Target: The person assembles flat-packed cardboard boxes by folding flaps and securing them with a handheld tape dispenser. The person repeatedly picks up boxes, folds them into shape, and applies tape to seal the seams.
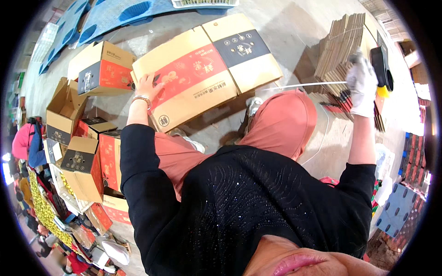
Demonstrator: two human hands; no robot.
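Observation:
A flattened cardboard carton [184, 92], brown with red and black printed panels, lies in front of my legs. My left hand [149, 87], bare with a bracelet at the wrist, rests on its left part with the fingers spread. Out to the right, my right hand [363, 85] wears a whitish glove and is closed around the end of a white packing strap [313, 85]. The strap runs taut from the carton's right edge to that fist. Beside the gloved hand stands a bundle of flat cartons [338, 48]; a black object [381, 66] is just right of it.
Folded-open cartons [83, 168] are stacked at the left, with another box [106, 69] above them. Blue pallets [119, 16] lie at the far side. Round yellow-green fruit [43, 198] and a person in pink [25, 140] show at the far left.

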